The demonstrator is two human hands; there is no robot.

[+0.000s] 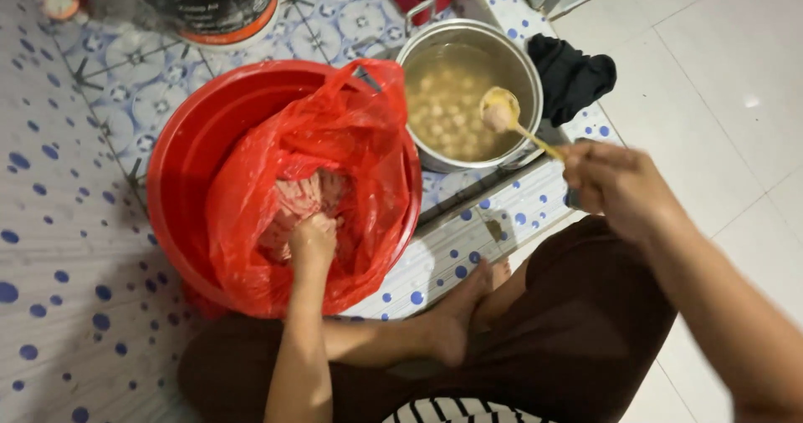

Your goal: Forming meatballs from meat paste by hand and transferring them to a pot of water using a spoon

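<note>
Fingers of our left hand [312,237] squeeze the pink paste [294,207] in the red bag [351,139], our right hand [615,182] pinches the spoon [502,109] over the pot [468,89], and its ball could plop and splash hot water.

1 red plastic bag [335,147] lies open inside the red basin [188,147] at the left-centre of the scene, its thin glossy film crumpled, its rim folded over the basin's right edge and its near side spilling past the basin's near rim. It holds a pinkish mass. At the far edge, left of centre, stands 1 round container [205,1] cut off by the frame: a black label with pale lettering wraps it, above a white band and an orange rim at its base. It is probably a bucket.
</note>
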